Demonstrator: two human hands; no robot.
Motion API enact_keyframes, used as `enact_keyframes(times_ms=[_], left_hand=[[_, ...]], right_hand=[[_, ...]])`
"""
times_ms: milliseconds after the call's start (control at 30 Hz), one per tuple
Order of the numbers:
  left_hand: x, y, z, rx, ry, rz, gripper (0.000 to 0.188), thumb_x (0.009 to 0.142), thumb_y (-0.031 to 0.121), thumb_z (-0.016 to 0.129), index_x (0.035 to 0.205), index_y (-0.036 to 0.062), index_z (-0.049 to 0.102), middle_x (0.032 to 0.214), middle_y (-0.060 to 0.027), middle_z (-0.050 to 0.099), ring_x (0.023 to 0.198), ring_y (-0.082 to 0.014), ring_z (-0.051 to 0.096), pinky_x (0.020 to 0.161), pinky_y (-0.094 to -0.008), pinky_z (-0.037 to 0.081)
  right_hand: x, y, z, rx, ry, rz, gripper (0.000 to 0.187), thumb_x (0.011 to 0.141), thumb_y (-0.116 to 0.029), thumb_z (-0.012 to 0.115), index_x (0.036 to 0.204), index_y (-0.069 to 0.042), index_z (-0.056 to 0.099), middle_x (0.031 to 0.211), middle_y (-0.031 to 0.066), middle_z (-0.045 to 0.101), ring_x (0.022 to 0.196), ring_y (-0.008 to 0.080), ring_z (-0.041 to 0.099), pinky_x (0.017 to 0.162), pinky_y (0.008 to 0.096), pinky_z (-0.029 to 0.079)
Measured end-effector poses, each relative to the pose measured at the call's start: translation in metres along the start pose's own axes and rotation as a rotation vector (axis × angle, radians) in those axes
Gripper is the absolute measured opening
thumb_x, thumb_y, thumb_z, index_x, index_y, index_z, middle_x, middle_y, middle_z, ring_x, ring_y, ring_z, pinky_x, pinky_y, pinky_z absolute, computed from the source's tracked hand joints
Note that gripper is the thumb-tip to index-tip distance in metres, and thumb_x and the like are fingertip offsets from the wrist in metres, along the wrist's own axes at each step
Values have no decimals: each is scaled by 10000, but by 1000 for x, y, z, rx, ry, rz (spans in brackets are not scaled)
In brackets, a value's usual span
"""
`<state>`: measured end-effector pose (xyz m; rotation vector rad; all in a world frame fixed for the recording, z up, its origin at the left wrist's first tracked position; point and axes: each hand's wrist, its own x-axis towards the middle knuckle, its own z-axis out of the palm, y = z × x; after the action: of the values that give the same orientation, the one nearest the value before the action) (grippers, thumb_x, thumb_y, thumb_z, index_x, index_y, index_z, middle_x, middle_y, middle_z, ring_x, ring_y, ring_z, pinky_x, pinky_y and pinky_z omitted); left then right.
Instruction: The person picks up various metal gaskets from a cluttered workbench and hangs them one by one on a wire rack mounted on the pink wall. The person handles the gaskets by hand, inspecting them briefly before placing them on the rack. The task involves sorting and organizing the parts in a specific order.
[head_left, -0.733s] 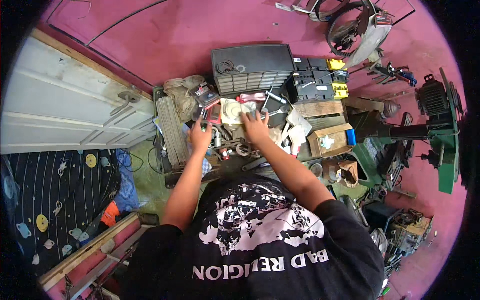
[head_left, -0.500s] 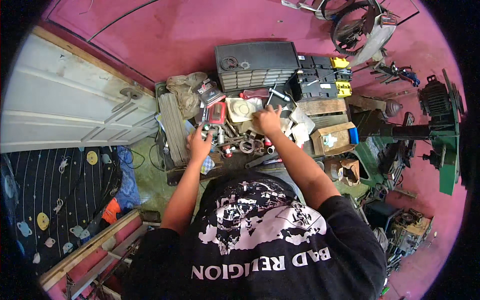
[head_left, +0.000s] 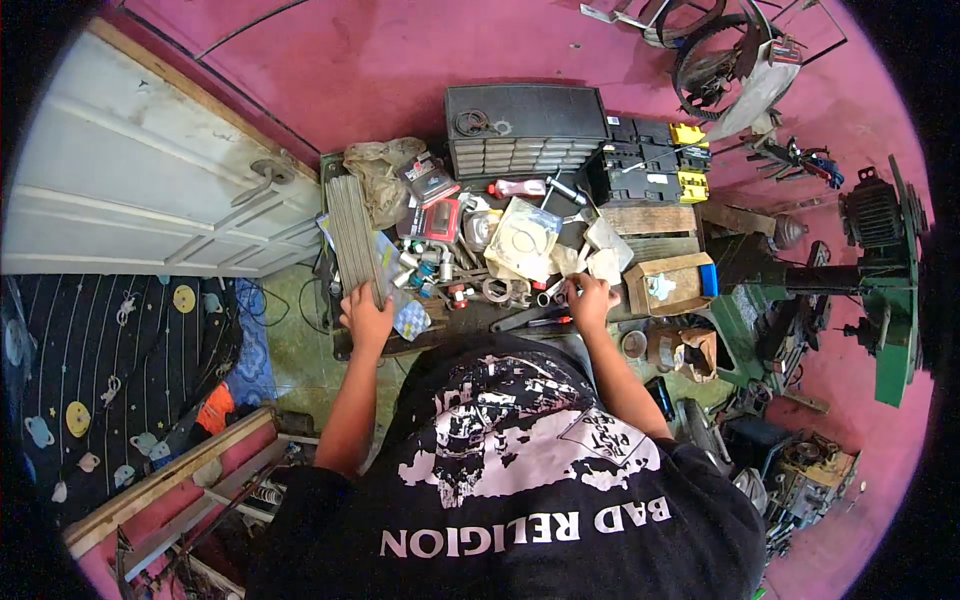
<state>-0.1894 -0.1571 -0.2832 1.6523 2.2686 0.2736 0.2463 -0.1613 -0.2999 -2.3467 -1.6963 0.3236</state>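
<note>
A grey drawer cabinet point(head_left: 525, 140) stands at the far edge of the cluttered worktop point(head_left: 340, 345), with a black and yellow case point(head_left: 648, 170) just to its right. A crumpled plastic bag point(head_left: 380, 172) lies to the left of the cabinet. A cardboard box point(head_left: 668, 283) sits at the worktop's right end, below a wooden block point(head_left: 647, 220). A white panelled door point(head_left: 130, 200) fills the left side. A green machine point(head_left: 880, 280), possibly a drill stand, stands far right on the pink floor point(head_left: 350, 60). A dark patterned cloth point(head_left: 90, 370) lies at the near left.
</note>
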Motion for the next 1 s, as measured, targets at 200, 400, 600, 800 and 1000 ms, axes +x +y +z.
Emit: enact_keyframes(times_ms=[200,400,600,800,1000], left_hand=[[-45,22,-11,185,-112,196,859,644,458,860,1381,169,527,1363,-143,480,1250,-365,417,935,-552,342],[-44,10,13,206,17,260,505,697,337,804,1149,154,671,1209,-99,589,1154,-317,487,874,-522,352],[-29,9,3,103,-29,414,185,796,277,704,881,113,709,933,-63,687,967,-275,595,827,-496,363],[-50,36,2,37,-171,446,290,818,343,712,969,103,652,950,-65,682,972,-283,601,829,-492,369],[-48,32,15,149,-129,347,455,760,372,790,1100,117,628,1098,-76,615,1075,-303,539,856,-512,352]], right_hand=[[-9,22,-9,86,207,95,114,907,-258,644,939,-163,697,918,55,703,953,263,616,892,489,330],[6,52,-15,152,279,159,213,916,-280,629,1078,-145,653,956,71,701,950,280,622,894,491,339],[-4,18,-28,144,205,182,297,897,-280,652,1169,-161,639,1011,70,673,1019,271,600,936,500,314],[-20,-9,-26,-6,305,51,475,851,-284,683,1292,-163,556,1366,101,524,1262,301,462,978,562,287],[-4,-58,-43,-97,280,-168,562,817,-268,694,1347,-196,525,1544,122,363,1362,375,358,1036,603,244]])
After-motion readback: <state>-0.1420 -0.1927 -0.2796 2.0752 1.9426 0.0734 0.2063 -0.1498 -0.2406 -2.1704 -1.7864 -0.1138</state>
